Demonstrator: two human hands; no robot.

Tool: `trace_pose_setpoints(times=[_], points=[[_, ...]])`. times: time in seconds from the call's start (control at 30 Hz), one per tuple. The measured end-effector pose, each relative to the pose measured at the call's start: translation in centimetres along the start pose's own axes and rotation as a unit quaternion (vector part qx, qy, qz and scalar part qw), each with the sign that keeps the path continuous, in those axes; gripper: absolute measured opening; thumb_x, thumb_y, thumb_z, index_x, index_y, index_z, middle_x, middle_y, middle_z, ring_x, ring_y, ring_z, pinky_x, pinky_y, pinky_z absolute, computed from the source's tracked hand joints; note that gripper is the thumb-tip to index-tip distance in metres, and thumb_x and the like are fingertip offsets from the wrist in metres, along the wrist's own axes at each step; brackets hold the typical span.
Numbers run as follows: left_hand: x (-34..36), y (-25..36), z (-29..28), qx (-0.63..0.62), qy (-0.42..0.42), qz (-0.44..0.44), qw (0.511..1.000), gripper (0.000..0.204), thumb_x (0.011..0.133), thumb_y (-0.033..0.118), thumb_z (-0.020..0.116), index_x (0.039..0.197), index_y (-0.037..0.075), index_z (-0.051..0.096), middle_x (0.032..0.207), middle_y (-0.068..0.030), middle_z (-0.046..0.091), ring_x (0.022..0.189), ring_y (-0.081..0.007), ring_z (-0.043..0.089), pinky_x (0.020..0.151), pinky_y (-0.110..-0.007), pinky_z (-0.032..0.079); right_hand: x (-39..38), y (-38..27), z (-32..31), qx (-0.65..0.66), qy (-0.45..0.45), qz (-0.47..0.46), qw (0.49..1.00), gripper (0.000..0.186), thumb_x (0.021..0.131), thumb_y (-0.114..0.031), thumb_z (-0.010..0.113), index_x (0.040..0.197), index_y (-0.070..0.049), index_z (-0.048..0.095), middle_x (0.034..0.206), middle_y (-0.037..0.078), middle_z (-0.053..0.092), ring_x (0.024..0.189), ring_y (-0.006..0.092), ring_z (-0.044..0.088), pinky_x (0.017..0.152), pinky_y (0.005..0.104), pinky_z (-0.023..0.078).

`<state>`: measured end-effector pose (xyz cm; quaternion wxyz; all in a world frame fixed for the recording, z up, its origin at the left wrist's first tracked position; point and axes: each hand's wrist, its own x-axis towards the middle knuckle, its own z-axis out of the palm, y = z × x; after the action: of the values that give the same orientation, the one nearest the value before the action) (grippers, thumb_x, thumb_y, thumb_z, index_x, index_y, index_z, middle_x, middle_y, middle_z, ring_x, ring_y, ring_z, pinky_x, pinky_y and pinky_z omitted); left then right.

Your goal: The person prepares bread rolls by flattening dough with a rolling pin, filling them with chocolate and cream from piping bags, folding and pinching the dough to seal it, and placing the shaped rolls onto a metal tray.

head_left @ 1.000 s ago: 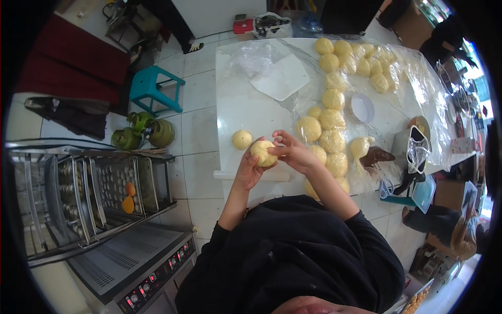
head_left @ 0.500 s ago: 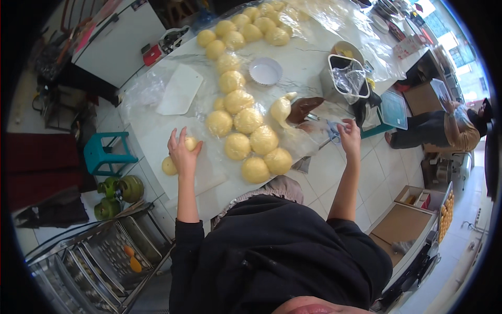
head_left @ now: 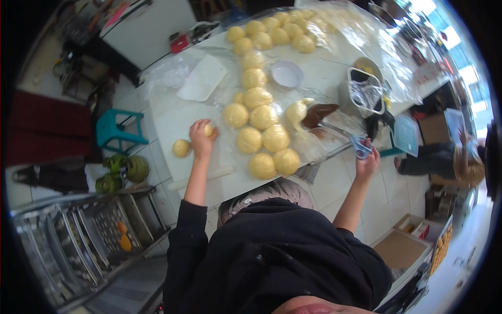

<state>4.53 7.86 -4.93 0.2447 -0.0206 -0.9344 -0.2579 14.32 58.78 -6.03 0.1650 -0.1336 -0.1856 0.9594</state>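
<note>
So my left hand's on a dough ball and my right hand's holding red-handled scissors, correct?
No: the head view shows blue-handled scissors, not red. Your right hand holds them; your left hand is on a dough ball.

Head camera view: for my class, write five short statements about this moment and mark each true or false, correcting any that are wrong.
1. The left hand curls around a small dough ball. True.
2. The right hand holds a spoon. False: it holds blue-handled scissors.
3. A second small dough ball lies to the left of the left hand. True.
4. The stool standing left of the table is red. False: it is teal.
5. The round pale dish is stacked on the large dough balls. False: it sits to their right, on the table.
</note>
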Motion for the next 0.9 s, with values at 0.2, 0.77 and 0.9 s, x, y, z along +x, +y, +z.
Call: trace_pose_setpoints(times=[0.2,0.77,0.9], points=[[0.8,1.5,-3.7,-0.026,-0.044,-0.044,0.998,0.063,0.056,0.018,0.072,0.112,0.011,0.046,0.107,-0.0126,0.048,0.097,-0.0288,0.047,0.084,-0.036,0.039,-1.6,1.0,4.2,-0.193,-0.155,-0.204,0.947,0.046,0.074,0.002,0.055,0.114,-0.006,0.035,0.123,0.016,0.040,0.113,0.0308,0.039,0.097,0.0430,0.027],[-0.7,-0.8,-12.3,-0.183,0.059,-0.201,0.961,0.039,0.067,0.001,0.061,0.105,0.008,0.053,0.097,-0.0081,0.055,0.085,-0.0199,0.055,0.069,-0.029,0.047,-2.0,14.7,26.8,-0.307,-0.390,-0.079,0.864,0.099,0.042,-0.071,0.057,0.106,0.004,0.041,0.092,0.006,0.048,0.091,0.0218,0.051,0.095,0.0456,0.031],[0.8,2.1,-7.3,-0.159,-0.033,-0.124,0.979,0.049,0.066,0.008,0.064,0.112,0.006,0.047,0.105,-0.0091,0.052,0.092,-0.0241,0.050,0.080,-0.033,0.042,-2.5,24.9,30.5,-0.341,-0.416,-0.055,0.841,0.092,0.042,-0.067,0.063,0.101,0.001,0.043,0.086,0.005,0.049,0.080,0.0197,0.052,0.090,0.0451,0.036]])
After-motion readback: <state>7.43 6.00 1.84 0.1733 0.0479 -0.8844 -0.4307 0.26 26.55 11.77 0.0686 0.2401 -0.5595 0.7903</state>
